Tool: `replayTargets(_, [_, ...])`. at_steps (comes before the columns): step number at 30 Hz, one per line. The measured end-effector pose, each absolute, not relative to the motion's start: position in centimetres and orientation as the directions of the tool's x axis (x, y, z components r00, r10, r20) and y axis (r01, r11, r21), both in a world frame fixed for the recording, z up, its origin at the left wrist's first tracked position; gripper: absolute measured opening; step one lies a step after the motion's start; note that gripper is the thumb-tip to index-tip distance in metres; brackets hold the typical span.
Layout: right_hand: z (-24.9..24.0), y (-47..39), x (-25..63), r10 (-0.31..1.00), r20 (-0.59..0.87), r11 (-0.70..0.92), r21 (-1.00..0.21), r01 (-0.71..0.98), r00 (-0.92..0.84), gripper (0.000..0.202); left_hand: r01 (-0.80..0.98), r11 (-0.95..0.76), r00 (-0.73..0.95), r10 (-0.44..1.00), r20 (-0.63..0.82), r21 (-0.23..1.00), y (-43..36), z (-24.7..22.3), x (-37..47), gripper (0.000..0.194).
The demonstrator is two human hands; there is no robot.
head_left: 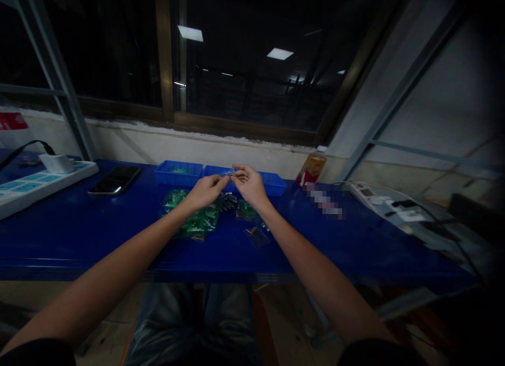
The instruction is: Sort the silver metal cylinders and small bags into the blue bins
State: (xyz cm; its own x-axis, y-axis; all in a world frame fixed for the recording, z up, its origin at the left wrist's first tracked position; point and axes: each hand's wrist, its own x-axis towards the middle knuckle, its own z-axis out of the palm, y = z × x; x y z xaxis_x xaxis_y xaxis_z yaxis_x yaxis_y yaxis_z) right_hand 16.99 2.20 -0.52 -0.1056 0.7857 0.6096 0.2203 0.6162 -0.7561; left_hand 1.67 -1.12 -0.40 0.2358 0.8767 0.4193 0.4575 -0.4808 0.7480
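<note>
Both hands meet over the front of the blue trays, fingers pinched close together. My left hand (207, 190) and my right hand (251, 187) hold a small clear plastic bag (228, 172) between them; its contents are too small to make out. Below my left hand lies a heap of small green-filled clear packets (197, 224). A cluster of dark metallic pieces (228, 200) sits under the hands. Close to my right wrist are a few more green packets (245, 211) and a flat clear bag with small brass-coloured pieces (256, 236).
Two blue plastic trays (179, 179) stand along the wall side of the blue table (118, 234). To the left lie a phone (115, 180) and a white power strip (51, 183). On the right are a drink carton (313, 170) and another power strip (379, 202) with cables.
</note>
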Motion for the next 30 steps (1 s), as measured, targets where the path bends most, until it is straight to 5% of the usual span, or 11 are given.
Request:
replayTargets(5, [0.1,0.9,16.7,0.572,0.753,0.806,-0.441,0.395,-0.327,0.020,0.191,-0.203,0.132,0.975,0.179,0.960,-0.7,-0.6,1.4,0.038])
replayTargets(9, [-0.1,0.8,16.6,0.580,0.742,0.806,-0.462,0.370,-0.336,0.023,0.180,-0.302,0.104,0.952,0.287,0.936,-0.2,-0.9,1.2,0.021])
replayTargets(15, [0.2,1.7,17.1,0.815,0.513,0.575,-0.773,0.269,-0.267,0.030,0.477,-0.562,0.134,0.807,0.576,0.676,-0.4,-0.8,1.3,0.024])
replayTargets(17, [0.8,1.7,17.5,0.803,0.526,0.595,-0.737,0.321,-0.279,0.019,0.530,-0.556,0.169,0.809,0.563,0.640,-0.8,-0.9,1.6,0.024])
replayTargets(20, [1.9,1.6,18.9,0.659,0.742,0.694,-0.539,0.477,-0.121,0.014,0.592,-0.573,0.304,0.810,0.501,0.567,-1.3,-1.5,2.3,0.032])
replayTargets(24, [2.3,3.1,22.5,0.426,0.898,0.582,-0.363,0.727,0.108,0.019,0.624,-0.730,0.613,0.679,0.404,0.278,-2.0,-2.7,3.3,0.050])
replayTargets(30, [-0.2,5.9,25.2,0.742,0.670,0.282,-0.326,0.902,0.010,0.020,0.637,-0.768,0.706,0.613,0.354,0.060,-3.0,-2.5,4.2,0.019])
